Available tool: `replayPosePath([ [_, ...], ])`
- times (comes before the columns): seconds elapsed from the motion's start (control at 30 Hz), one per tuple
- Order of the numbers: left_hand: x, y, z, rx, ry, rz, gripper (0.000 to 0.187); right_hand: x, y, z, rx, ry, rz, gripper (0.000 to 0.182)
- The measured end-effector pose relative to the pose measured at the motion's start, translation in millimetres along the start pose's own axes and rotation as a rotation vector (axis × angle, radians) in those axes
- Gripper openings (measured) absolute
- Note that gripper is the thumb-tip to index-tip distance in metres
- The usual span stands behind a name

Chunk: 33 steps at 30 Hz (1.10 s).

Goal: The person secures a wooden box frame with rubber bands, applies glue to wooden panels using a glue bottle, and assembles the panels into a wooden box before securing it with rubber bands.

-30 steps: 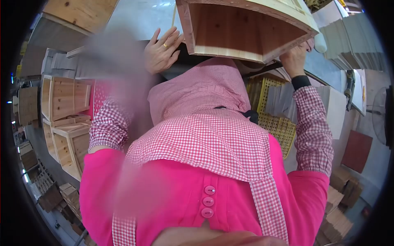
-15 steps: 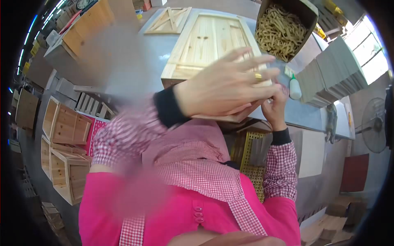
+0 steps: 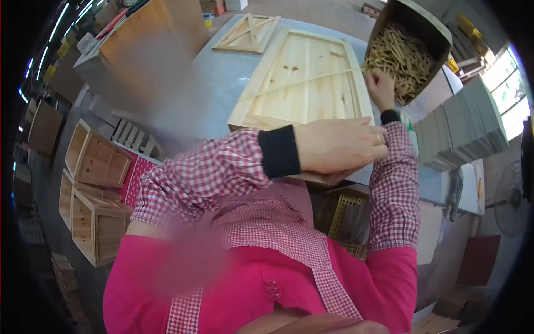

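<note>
A pale wooden panel (image 3: 311, 83) with a raised frame lies on the blue-grey table. Over its near right corner rests my left hand (image 3: 340, 146), ring on one finger, its fingers together and curled over the edge; their undersides are hidden. Farther out, at the panel's right side, my right hand (image 3: 381, 89) is closed in a fist. A thin pale band (image 3: 303, 83) runs slantwise across the panel, from its left edge to my right hand. Just beyond that hand stands an open box (image 3: 439, 36) full of tan bands (image 3: 401, 61).
A smaller braced wooden panel (image 3: 247, 33) lies at the table's far left. Right of my arms are stacked grey boards (image 3: 461, 125) and a partly hidden green-tipped bottle (image 3: 411, 131). Wooden crates (image 3: 100, 161) stand at the left, a fan (image 3: 509, 206) at the right.
My right hand has moved from the panel's near corner up to its right side, beside the box. The slanting band now shows across the panel. My left hand has come down and its fingers have closed.
</note>
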<state>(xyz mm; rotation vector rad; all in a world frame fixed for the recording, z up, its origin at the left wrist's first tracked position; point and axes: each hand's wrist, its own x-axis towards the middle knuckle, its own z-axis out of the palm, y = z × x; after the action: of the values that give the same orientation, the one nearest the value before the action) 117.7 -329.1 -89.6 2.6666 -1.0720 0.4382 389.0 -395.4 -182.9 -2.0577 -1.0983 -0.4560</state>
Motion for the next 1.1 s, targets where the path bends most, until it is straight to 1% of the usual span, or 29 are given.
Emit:
replayPosePath([
  [0.07,0.0,-0.4,0.0,0.03,0.017,-0.008,0.021,-32.1,-0.5,24.1,0.349,-0.024,-0.114,0.021],
  [0.13,-0.1,-1.6,2.6,0.069,0.03,-0.006,0.021,-46.4,-9.2,3.9,0.403,-0.206,-0.013,0.02],
  [0.2,-4.4,0.7,7.1,0.105,0.109,-0.018,0.022,-48.2,-5.8,-38.3,0.379,-0.512,0.228,0.017],
  [0.27,-7.9,2.9,7.6,0.195,0.222,0.014,0.024,-44.7,-28.0,-77.9,0.348,-0.565,0.225,0.015],
  [0.3,-13.9,7.1,5.7,0.192,0.247,0.0,0.024,-37.7,-42.4,-96.1,0.333,-0.6,0.23,0.014],
  [0.33,-25.0,14.4,1.7,0.216,0.415,-0.024,0.026,-29.3,-66.3,-108.8,0.315,-0.62,0.221,0.014],
  [0.37,-38.9,20.9,-3.5,0.244,0.576,-0.045,0.028,-23.1,-99.3,-114.4,0.193,-0.521,0.081,0.015],
  [0.4,-60.0,27.5,-10.2,0.307,0.66,-0.133,0.032,-18.3,-130.5,-115.1,0.079,-0.414,-0.059,0.015],
  [0.43,-85.2,33.8,-15.7,0.369,0.738,-0.219,0.036,-13.8,-160.3,-111.5,0.078,-0.419,-0.064,0.015],
  [0.5,-126.4,38.7,-14.5,0.288,0.921,-0.483,0.038,-7.8,-209.0,-92.2,0.073,-0.503,-0.477,0.017],
  [0.53,-138.8,39.5,-12.1,0.288,0.922,-0.488,0.038,-6.3,-220.1,-76.6,0.075,-0.507,-0.478,0.017],
  [0.6,-153.3,38.9,-5.8,0.119,0.999,-0.823,0.038,3.0,-233.3,-48.9,0.086,-0.638,-0.782,0.016],
  [0.63,-154.9,37.5,-2.4,0.122,0.999,-0.824,0.038,9.8,-236.1,-40.9,0.088,-0.638,-0.785,0.016],
  [0.73,-159.0,36.4,4.9,-0.01,0.997,-0.791,0.036,31.7,-241.4,-20.2,-0.067,-0.713,-0.954,0.013],
  [0.8,-163.0,32.5,1.6,-0.004,0.976,-0.781,0.036,62.4,-230.4,-8.3,-0.024,-0.566,-0.99,0.013],
  [0.87,-165.0,34.4,3.2,-0.018,0.93,-0.776,0.037,105.4,-189.6,7.6,-0.066,-0.485,-0.81,0.019],
  [0.9,-164.4,33.7,4.8,-0.031,0.902,-0.772,0.037,126.8,-157.4,20.5,-0.123,-0.475,-0.733,0.02],
  [0.93,-164.1,31.5,6.4,-0.129,0.955,-0.779,0.035,134.6,-130.4,29.1,-0.178,-0.46,-0.645,0.022],
  [0.97,-162.7,30.0,9.4,-0.238,0.998,-0.789,0.033,122.8,-126.3,32.1,-0.168,-0.453,-0.597,0.022],
  [1.0,-159.5,30.3,14.1,-0.36,1.034,-0.804,0.032,106.7,-134.3,35.6,-0.163,-0.576,-0.581,0.02],
  [1.03,-159.8,32.4,10.9,-0.38,0.988,-0.822,0.031,93.8,-147.4,30.2,-0.159,-0.694,-0.56,0.019],
  [1.07,-160.0,32.1,5.4,-0.392,0.945,-0.83,0.031,91.2,-158.6,10.3,-0.158,-0.699,-0.53,0.022],
  [1.1,-156.4,32.2,7.2,-0.506,0.985,-0.847,0.032,85.0,-164.4,-14.2,-0.154,-0.707,-0.5,0.025],
])
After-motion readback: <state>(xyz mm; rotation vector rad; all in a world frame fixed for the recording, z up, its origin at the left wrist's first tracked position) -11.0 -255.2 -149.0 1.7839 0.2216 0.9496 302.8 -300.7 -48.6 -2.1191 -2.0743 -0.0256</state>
